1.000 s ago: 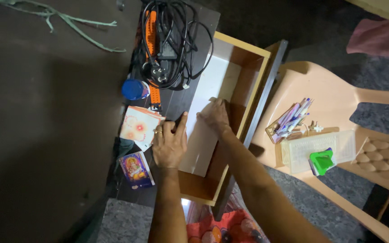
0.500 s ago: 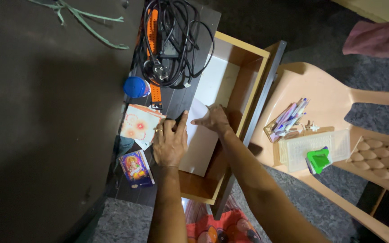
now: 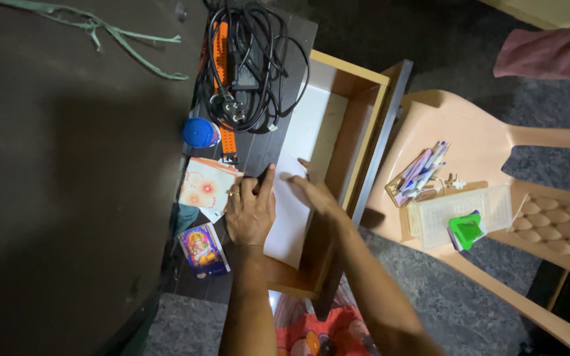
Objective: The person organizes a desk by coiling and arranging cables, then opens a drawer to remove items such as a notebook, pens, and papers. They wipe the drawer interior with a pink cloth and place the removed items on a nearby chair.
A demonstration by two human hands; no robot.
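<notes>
So in the middle of the frame there's a pulled-out wooden drawer (image 3: 354, 112) with pale laminate walls and a flat white sheet of paper (image 3: 298, 178) lying along its bottom. The right hand (image 3: 315, 191) is laid flat on that paper, fingers stretched out and loose, pressing rather than gripping anything. The left hand (image 3: 251, 209) sits at the drawer's left edge with the fingers curled and the thumb pointing up, touching the edge of the paper; can't really tell if it's pinching something dark there. Just left of it, on the dark tabletop, is a square card with orange swirls (image 3: 206, 188), and below that a small glossy picture card (image 3: 202, 249). Upper centre has a tangled bundle of black cables with a plug (image 3: 249, 62) and a round blue cap (image 3: 198, 132). On the right, a smooth peach plastic chair (image 3: 483, 132) holds a bunch of pens (image 3: 420, 170), a clear ribbed box (image 3: 463, 211) and a green plastic thing (image 3: 466, 231).
</notes>
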